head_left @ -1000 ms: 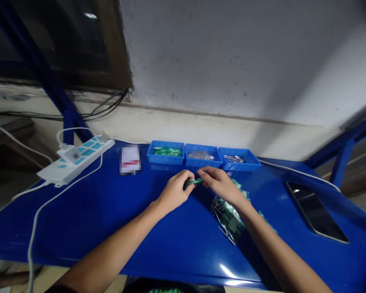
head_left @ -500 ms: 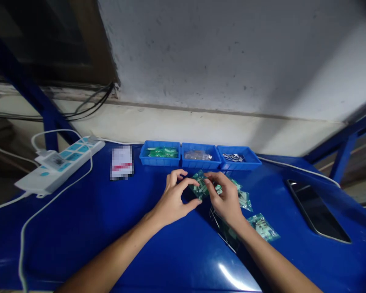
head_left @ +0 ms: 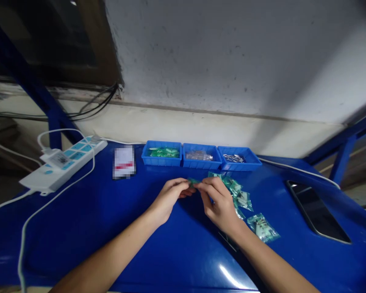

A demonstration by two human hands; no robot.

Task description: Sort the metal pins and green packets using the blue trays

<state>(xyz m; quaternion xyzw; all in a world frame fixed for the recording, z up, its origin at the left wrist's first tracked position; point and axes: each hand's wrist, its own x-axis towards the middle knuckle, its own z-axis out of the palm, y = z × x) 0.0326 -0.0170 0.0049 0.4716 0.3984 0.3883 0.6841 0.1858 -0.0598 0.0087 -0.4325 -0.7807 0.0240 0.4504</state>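
Between my two hands is a small green plastic packet (head_left: 194, 182), mostly hidden by fingers. My left hand (head_left: 172, 197) pinches its left side, and my right hand (head_left: 217, 199) pinches its right side. Several filled green packets (head_left: 244, 200) lie beside and behind my right hand, with another packet (head_left: 262, 228) nearer my right forearm. Thin metal pieces (head_left: 227, 241) show partly beneath that forearm. Behind the hands stand three blue trays: one with green items (head_left: 163, 162), one with clear pinkish items (head_left: 202, 164), and one with dark and silvery pieces (head_left: 240, 166).
A white power strip (head_left: 56, 176) with a plugged-in adapter and cables lies on the blue table (head_left: 116, 221) at the left. A blurred white and red card (head_left: 124, 162) is left of the trays. A dark phone (head_left: 317, 211) lies at the right.
My left hand has closed from an open curve onto the packet. The packet, earlier spread out in view, is now mostly covered by fingers. The view has shifted slightly.
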